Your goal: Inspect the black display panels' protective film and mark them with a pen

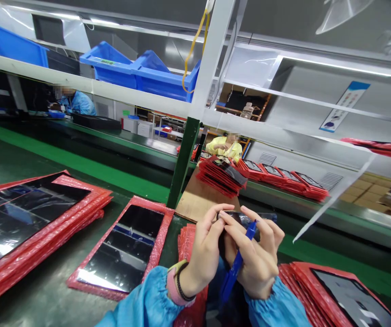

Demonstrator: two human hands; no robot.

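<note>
My left hand (205, 247) and my right hand (254, 259) meet in front of me, both closed on a dark glossy panel (246, 221) held up near its top edge. A blue pen (236, 268) lies along my right hand, tucked between its fingers, tip upward. Both sleeves are light blue. A wristband and a dark hair tie circle my left wrist. Just left of my hands, a black screen panel on a red bubble-wrap bag (123, 247) lies flat on the dark bench.
A thick stack of red-bagged panels (28, 222) sits at the left, another (338, 295) at lower right. More stacks (222, 175) line the far side past a green post (183, 161). Two other people work beyond the conveyor. Blue bins (141, 72) rest overhead.
</note>
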